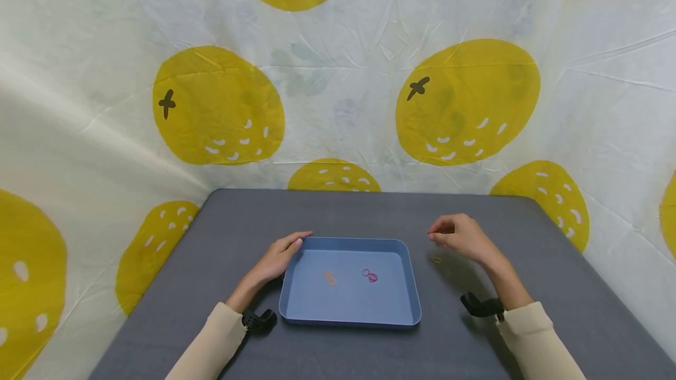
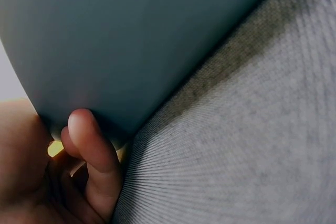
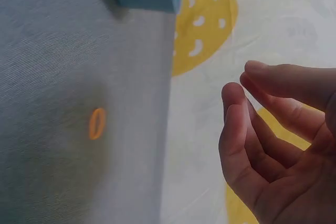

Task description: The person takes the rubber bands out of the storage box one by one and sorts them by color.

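Note:
A shallow blue tray [image 1: 350, 243] sits mid-table on the grey table [image 1: 369, 210]. Inside it lie a couple of orange rubber bands [image 1: 330, 278] and some red ones [image 1: 370, 275]. My left hand [image 1: 292, 244] rests with straight fingers on the tray's far left corner; in the left wrist view a finger [image 2: 86, 140] touches the tray wall [image 2: 131, 35]. My right hand [image 1: 440, 233] hovers to the right of the tray, fingers loosely curled and empty [image 3: 262, 145]. Just below it a single orange band [image 1: 436, 260] [image 3: 96, 124] lies on the table.
A white cloth with big yellow fruit prints [image 1: 465, 98] hangs behind and beside the table. The table's grey surface [image 3: 63, 103] stretches around the tray to rounded far corners. Black wrist cameras [image 1: 480, 306] sit on both sleeves.

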`<action>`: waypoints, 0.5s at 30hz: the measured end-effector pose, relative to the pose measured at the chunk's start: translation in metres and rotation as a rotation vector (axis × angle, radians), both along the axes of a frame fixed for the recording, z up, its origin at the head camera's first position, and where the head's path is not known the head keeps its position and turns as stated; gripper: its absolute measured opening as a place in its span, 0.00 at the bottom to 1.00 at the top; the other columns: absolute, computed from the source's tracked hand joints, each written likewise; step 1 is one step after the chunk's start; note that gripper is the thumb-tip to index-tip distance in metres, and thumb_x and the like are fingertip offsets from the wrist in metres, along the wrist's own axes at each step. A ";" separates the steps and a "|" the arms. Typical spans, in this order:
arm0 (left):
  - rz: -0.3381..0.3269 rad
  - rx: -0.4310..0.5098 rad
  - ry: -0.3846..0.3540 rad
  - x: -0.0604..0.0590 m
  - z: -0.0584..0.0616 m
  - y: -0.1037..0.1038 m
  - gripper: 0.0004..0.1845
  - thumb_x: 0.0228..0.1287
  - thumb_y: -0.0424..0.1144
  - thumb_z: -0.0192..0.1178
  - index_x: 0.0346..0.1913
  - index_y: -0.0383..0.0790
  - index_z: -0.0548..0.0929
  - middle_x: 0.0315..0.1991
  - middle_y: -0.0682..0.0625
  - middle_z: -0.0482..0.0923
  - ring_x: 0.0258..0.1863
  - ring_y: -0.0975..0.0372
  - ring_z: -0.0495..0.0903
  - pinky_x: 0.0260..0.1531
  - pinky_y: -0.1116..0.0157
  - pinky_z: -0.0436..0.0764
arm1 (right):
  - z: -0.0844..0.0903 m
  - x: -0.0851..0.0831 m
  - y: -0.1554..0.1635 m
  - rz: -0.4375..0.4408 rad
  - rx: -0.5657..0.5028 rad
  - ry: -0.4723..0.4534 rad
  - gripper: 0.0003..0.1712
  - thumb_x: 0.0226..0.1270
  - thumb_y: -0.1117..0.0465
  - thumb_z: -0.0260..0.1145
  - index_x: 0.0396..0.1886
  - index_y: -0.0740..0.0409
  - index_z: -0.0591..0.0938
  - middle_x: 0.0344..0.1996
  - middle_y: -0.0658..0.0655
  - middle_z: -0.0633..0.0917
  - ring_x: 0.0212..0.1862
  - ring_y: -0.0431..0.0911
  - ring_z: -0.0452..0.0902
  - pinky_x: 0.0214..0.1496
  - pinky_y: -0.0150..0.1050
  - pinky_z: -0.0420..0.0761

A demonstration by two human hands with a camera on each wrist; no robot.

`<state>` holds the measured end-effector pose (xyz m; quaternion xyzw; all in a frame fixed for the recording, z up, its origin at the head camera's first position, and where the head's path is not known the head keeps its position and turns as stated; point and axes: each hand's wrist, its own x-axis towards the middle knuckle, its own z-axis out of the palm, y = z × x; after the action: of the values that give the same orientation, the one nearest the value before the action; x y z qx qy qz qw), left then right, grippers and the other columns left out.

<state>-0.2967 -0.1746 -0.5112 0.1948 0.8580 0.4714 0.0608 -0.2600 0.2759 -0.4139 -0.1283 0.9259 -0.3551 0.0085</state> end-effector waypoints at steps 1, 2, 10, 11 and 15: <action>0.002 0.002 -0.003 0.001 0.000 0.000 0.22 0.85 0.48 0.45 0.74 0.54 0.74 0.75 0.50 0.72 0.77 0.50 0.67 0.75 0.43 0.65 | 0.002 -0.001 -0.002 0.003 0.007 0.006 0.07 0.71 0.61 0.69 0.41 0.61 0.88 0.34 0.59 0.90 0.33 0.48 0.83 0.34 0.36 0.81; 0.003 0.003 -0.006 0.001 0.000 0.000 0.22 0.85 0.48 0.45 0.74 0.54 0.74 0.75 0.50 0.72 0.77 0.50 0.67 0.75 0.43 0.65 | 0.005 -0.002 -0.004 0.006 0.014 0.012 0.07 0.71 0.62 0.69 0.41 0.61 0.89 0.33 0.57 0.90 0.33 0.48 0.83 0.34 0.36 0.81; 0.007 0.004 -0.006 0.000 0.000 0.000 0.22 0.85 0.48 0.45 0.74 0.53 0.74 0.74 0.50 0.73 0.77 0.50 0.67 0.75 0.43 0.65 | 0.029 -0.008 -0.028 0.091 0.050 0.061 0.06 0.71 0.62 0.69 0.41 0.58 0.89 0.33 0.55 0.90 0.34 0.44 0.83 0.36 0.39 0.83; 0.008 0.005 -0.005 -0.001 0.000 0.000 0.22 0.85 0.48 0.45 0.74 0.54 0.74 0.74 0.50 0.73 0.77 0.50 0.67 0.75 0.43 0.65 | 0.031 -0.008 -0.031 0.102 0.053 0.067 0.06 0.71 0.62 0.69 0.42 0.59 0.89 0.34 0.55 0.90 0.34 0.44 0.83 0.37 0.39 0.83; 0.004 -0.001 0.002 0.000 0.000 0.001 0.22 0.85 0.48 0.44 0.74 0.54 0.74 0.74 0.50 0.72 0.77 0.50 0.68 0.74 0.43 0.66 | 0.039 -0.010 -0.046 0.135 0.060 0.061 0.07 0.71 0.61 0.70 0.43 0.60 0.89 0.36 0.56 0.91 0.35 0.42 0.83 0.38 0.38 0.83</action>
<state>-0.2970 -0.1740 -0.5112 0.1938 0.8587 0.4707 0.0590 -0.2696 0.2299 -0.3749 -0.2008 0.9253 -0.3216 0.0081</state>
